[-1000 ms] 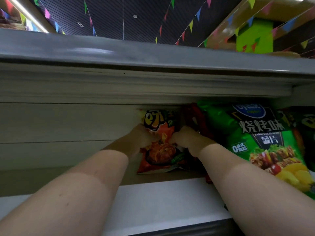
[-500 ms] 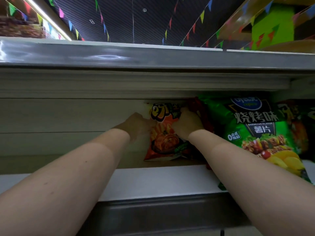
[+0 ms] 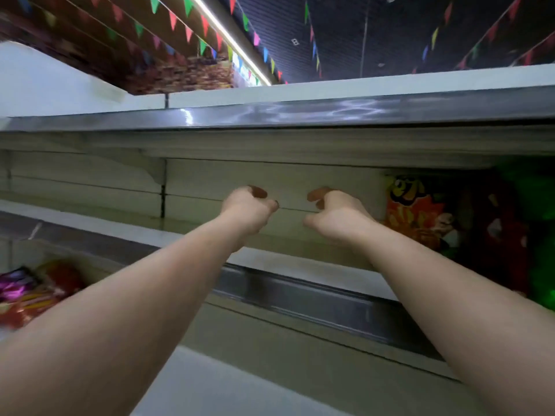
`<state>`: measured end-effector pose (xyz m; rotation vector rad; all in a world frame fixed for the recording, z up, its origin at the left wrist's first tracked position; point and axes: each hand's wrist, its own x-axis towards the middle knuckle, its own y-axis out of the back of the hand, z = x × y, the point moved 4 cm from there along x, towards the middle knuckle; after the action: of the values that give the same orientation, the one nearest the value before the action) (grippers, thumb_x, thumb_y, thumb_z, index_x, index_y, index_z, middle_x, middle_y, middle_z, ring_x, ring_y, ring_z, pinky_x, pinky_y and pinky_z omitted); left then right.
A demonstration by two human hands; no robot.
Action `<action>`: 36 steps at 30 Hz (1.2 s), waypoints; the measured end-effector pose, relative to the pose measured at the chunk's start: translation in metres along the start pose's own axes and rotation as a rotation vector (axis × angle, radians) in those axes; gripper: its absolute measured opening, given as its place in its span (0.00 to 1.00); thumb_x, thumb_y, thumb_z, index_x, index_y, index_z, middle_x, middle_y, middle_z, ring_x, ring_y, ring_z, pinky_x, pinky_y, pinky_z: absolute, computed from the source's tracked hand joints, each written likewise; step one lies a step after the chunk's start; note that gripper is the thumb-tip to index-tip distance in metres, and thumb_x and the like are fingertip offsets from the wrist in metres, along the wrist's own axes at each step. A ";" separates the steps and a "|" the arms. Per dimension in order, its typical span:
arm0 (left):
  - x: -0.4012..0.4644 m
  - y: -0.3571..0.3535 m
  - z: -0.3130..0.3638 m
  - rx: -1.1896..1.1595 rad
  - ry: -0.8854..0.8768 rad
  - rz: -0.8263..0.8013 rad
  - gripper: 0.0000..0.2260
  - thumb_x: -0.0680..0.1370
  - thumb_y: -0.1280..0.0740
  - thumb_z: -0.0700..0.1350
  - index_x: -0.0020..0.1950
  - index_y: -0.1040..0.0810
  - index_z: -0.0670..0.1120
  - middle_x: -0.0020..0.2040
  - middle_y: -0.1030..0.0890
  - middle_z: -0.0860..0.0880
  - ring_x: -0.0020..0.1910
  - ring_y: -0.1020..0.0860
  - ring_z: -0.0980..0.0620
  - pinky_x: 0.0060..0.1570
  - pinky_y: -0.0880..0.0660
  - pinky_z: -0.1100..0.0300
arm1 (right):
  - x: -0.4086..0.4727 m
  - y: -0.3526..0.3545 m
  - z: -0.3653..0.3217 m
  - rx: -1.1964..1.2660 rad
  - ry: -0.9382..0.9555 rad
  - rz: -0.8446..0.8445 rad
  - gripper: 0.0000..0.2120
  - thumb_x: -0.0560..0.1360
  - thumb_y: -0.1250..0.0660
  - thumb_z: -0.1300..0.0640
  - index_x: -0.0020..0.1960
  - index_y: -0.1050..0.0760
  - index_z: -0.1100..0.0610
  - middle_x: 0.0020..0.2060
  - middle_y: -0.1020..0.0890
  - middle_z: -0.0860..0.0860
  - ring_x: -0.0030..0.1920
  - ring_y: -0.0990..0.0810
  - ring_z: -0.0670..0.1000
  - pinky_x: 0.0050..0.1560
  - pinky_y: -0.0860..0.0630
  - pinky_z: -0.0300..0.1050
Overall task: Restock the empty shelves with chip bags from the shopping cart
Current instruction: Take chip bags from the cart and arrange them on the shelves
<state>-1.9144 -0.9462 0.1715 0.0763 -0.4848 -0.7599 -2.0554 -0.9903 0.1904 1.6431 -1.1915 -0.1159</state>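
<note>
An orange chip bag point(image 3: 416, 210) stands upright on the white shelf point(image 3: 300, 267), against the back panel at the right. A dark red bag point(image 3: 504, 235) and a green bag point(image 3: 540, 265) stand to its right, blurred. My left hand point(image 3: 247, 210) and my right hand point(image 3: 335, 213) hover in front of the bare back panel, left of the orange bag. Both have loosely curled fingers and hold nothing. My right hand is a short way from the orange bag, not touching it.
The shelf above point(image 3: 300, 111) overhangs my hands with a shiny grey edge. A lower shelf at the left holds colourful snack bags point(image 3: 33, 292). A bracket and upright slot point(image 3: 162, 190) divide the back panel. Bunting hangs from the dark ceiling.
Both hands have let go of the orange bag and drawn back to the left. The view has swung left, so the bags now sit at the right edge.
</note>
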 end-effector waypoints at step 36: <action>-0.003 0.540 -0.232 0.451 0.391 0.784 0.13 0.78 0.35 0.43 0.62 0.26 0.45 0.48 0.21 0.43 0.44 0.22 0.46 0.43 0.26 0.54 | 0.047 -0.391 -0.465 0.466 0.733 -0.614 0.22 0.75 0.36 0.58 0.69 0.33 0.53 0.64 0.27 0.54 0.51 0.23 0.52 0.50 0.25 0.45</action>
<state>-1.4651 -0.5759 0.0932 0.4204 -0.2646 0.1465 -1.5095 -0.7306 0.1148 2.1454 -0.1363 0.3812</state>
